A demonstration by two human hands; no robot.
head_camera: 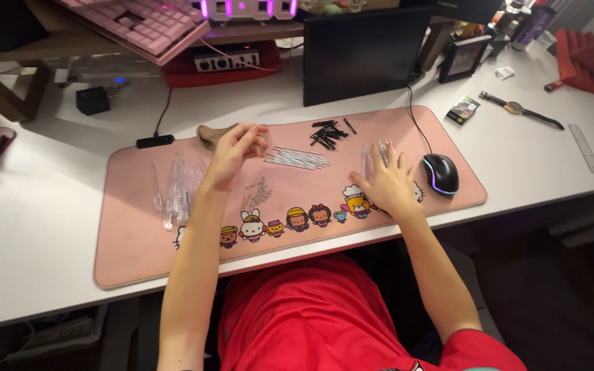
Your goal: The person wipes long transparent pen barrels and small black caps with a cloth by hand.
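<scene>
Right hand [388,180] lies flat, fingers spread, apparently on clear tubes [372,155].

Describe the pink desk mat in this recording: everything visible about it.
The desk mat is a long pink rectangle with rounded corners, soft-looking, lying flat on the white desk. A row of cartoon characters runs along its near edge. On it lie clear plastic tubes, thin white rods, small black pieces and a black mouse. The right hand rests on it; the left hand hovers above.

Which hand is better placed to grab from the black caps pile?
Left hand, probably: it is raised and free, nearer the black caps. The right hand lies flat on clear tubes.
</scene>
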